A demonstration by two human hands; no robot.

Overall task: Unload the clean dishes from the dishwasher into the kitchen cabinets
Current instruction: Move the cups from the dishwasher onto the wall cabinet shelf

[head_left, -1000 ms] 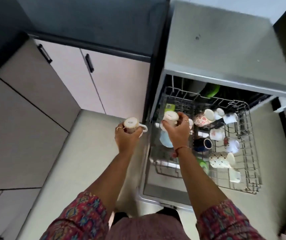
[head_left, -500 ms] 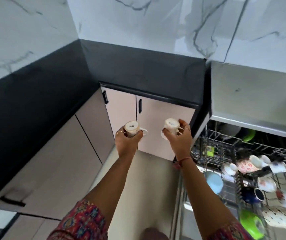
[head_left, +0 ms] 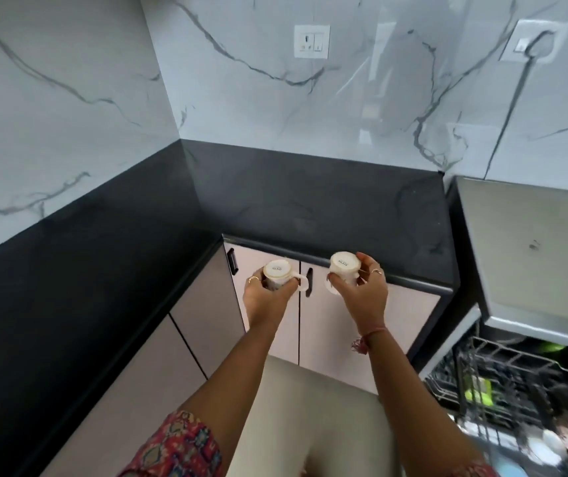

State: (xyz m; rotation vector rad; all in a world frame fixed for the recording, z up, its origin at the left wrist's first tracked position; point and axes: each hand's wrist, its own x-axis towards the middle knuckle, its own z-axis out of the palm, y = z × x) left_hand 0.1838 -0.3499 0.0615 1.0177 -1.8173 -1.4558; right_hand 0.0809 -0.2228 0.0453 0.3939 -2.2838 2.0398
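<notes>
**Two cups in transit: hazards on record**

Item: left cup (head_left: 277, 274), inverted, base uppermost, held round its body by the left hand (head_left: 266, 297). Item: right cup (head_left: 343, 268), likewise inverted, gripped by the right hand (head_left: 361, 296). Both are carried in front of the closed lower cabinet doors (head_left: 344, 335), beside the black countertop (head_left: 310, 215).

Risk: with both hands occupied, no door can be opened freely; a cup could be knocked against the counter edge or dropped. The open dishwasher rack (head_left: 516, 376) could be bumped.
</notes>
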